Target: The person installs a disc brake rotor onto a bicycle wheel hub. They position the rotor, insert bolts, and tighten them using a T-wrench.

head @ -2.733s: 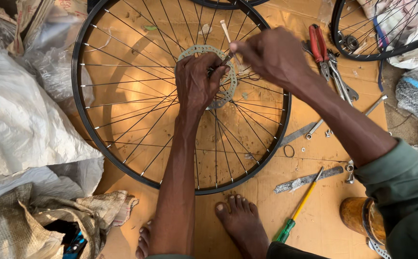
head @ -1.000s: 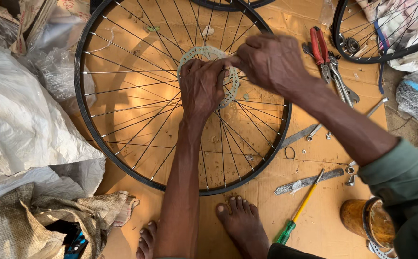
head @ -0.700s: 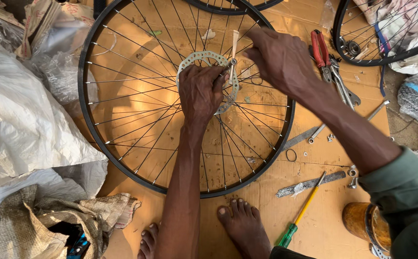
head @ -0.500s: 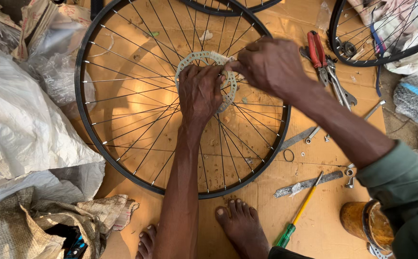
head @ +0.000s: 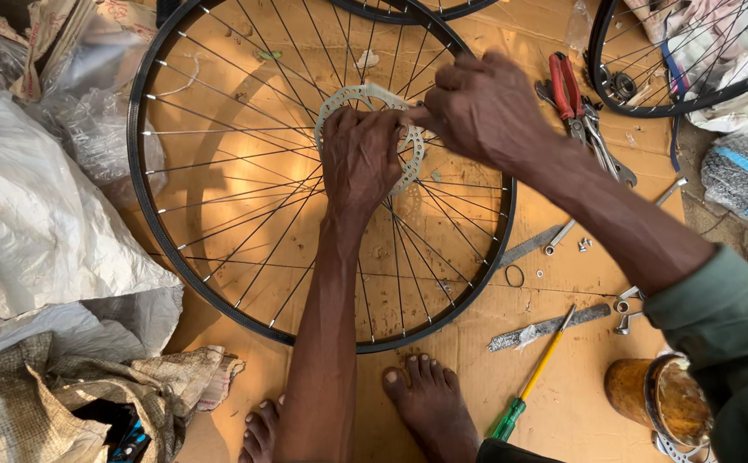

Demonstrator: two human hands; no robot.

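Observation:
A spoked bicycle wheel [head: 147, 214] lies flat on brown cardboard, with a silver brake disc [head: 344, 99] at its hub. My left hand [head: 361, 159] covers the hub, its fingers curled down onto the disc. Just to the right, my right hand [head: 485, 107] is closed, with its fingertips pinched at the disc's right edge and touching my left hand. What the fingertips pinch is hidden by the fingers. My bare feet [head: 429, 403] rest at the wheel's near rim.
Red-handled pliers [head: 562, 81] and spanners [head: 601, 146] lie right of the wheel. Nearer me are a flat metal strip [head: 545, 326], a green-handled screwdriver [head: 532, 377] and a rusty tin [head: 657, 394]. A second wheel [head: 639, 94] sits top right, white sacks [head: 31, 223] to the left.
A thin pale tool stood up out of my right hand earlier; now the hand has dropped onto the disc edge and the tool is hidden. My left hand stays on the hub.

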